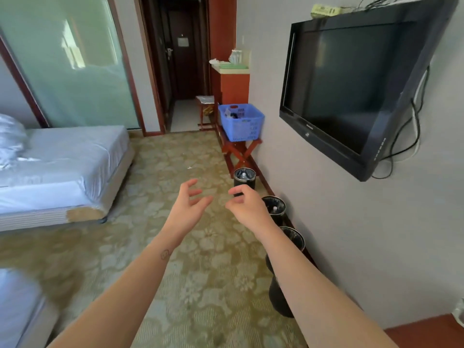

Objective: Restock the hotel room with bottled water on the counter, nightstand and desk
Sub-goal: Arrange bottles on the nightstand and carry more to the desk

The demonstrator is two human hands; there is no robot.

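The left grip [191,203] is wide, its fingers spread and gently curved, and it holds nothing. The right grip [244,204] is narrower, with loosely curled fingers and the thumb close to the forefinger, and it too holds nothing. The two are near each other but apart, at the ends of bare forearms stretched forward over the carpet [175,159]. Just behind the right grip a black bin [251,180] stands on the floor by the wall, and a white cap [244,175] that looks like a bottle's shows inside it. A second bin [279,214] beside the right wrist shows another white cap [275,208]. More black bins follow along the wall, partly hidden by the right forearm. Beyond the first bin a blue basket [247,126] sits on a red folding stand [241,151]; its contents are too small to tell. Further on, the far table [234,69] carries cups [236,56] on a green tray. No bottle can be made out on it. A TV [351,84] hangs on the right wall with cables trailing beside it. At the bottom right is the corner of a red near table [426,332]. On the left stands a bed [62,167] with white sheets, with the edge of a second bed [17,310] nearer. Behind are a frosted glass wall [70,71] and a dark door [180,66].
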